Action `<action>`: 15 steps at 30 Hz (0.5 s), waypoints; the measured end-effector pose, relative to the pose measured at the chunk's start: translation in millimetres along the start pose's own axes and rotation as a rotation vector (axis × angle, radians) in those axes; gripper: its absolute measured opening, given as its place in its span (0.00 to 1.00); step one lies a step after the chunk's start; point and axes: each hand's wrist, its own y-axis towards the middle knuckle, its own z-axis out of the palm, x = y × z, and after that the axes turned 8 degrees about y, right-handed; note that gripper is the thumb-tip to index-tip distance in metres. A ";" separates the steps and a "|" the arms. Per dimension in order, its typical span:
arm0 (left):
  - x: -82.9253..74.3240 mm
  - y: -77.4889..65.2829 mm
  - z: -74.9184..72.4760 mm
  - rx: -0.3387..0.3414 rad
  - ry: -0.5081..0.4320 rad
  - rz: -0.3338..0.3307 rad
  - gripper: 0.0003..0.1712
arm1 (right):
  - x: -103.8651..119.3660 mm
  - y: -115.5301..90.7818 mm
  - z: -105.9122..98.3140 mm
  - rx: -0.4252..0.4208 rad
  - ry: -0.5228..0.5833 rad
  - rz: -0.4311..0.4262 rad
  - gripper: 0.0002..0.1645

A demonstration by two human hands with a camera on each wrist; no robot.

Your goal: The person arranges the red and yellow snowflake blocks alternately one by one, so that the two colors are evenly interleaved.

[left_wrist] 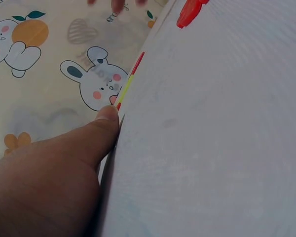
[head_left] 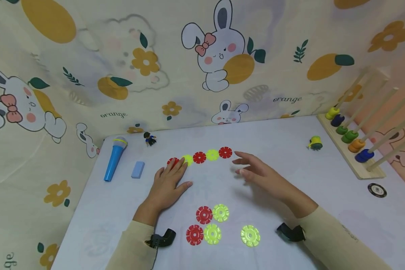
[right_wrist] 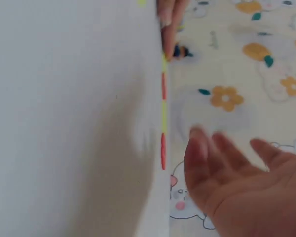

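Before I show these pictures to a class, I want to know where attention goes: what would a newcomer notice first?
Probably the row of red and yellow-green discs across the white table, with the left hand over its left end and the right hand near its right end. Next, perhaps, the big cartoon rabbit on the patterned cloth behind.

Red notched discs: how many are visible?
5: farther away, one red notched disc partly under the left hand, one midway, one rightmost; one nearer, one nearest. More may be hidden.
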 end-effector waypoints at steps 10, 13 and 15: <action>-2.1 -0.3 -1.6 0.003 0.009 -0.005 0.43 | -11.2 -66.6 0.6 0.192 0.178 -0.017 0.44; -2.4 -0.5 -2.3 0.003 0.011 -0.007 0.43 | -19.9 -79.1 6.2 0.224 0.101 0.023 0.48; -2.5 -0.6 -2.7 0.001 0.010 -0.008 0.43 | -23.4 -85.5 10.7 0.238 -0.010 0.056 0.48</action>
